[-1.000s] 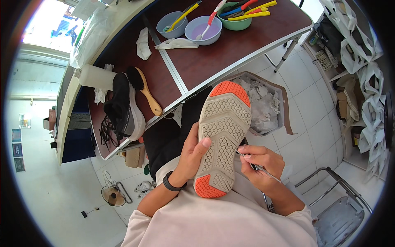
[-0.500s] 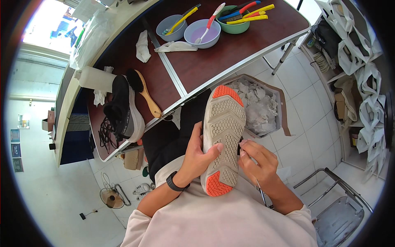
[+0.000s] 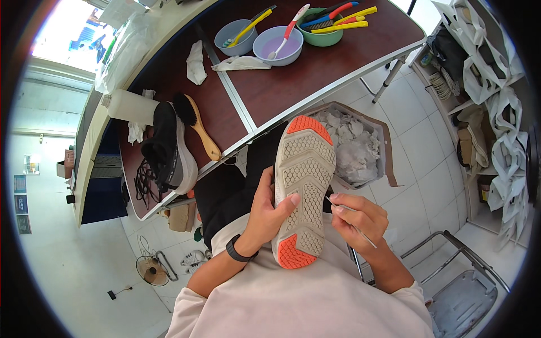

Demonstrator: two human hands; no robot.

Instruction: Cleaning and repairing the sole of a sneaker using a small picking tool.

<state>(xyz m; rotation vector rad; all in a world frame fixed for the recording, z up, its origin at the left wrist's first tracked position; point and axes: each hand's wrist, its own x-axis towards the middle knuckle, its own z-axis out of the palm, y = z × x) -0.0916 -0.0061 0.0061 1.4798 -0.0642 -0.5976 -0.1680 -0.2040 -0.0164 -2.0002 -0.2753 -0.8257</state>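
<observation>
- While your left hand [image 3: 267, 211] clasps the shoe [image 3: 307, 183] by its left edge, thumb flat on the sole, the upturned sole faces you in front of your torso.
- That sole is long and rounded, pale beige, with a honeycomb-like texture, V-shaped ridges and orange patches at both ends.
- Your right hand [image 3: 363, 219] pinches a thin metal tool [image 3: 365, 237] just beside the shoe's right edge; whether the tip touches, you cannot tell.
- Your dark red, metal-edged desk [image 3: 304, 87] carries a black shoe [image 3: 169, 146] beside a wooden-handled brush [image 3: 202, 127] with dark bristles.
- Farther along it you have three round bowls [image 3: 279, 61] holding long-handled brushes.
- Beyond your shoe, crumpled white paper [image 3: 355, 147] fills an open box [image 3: 388, 155].
</observation>
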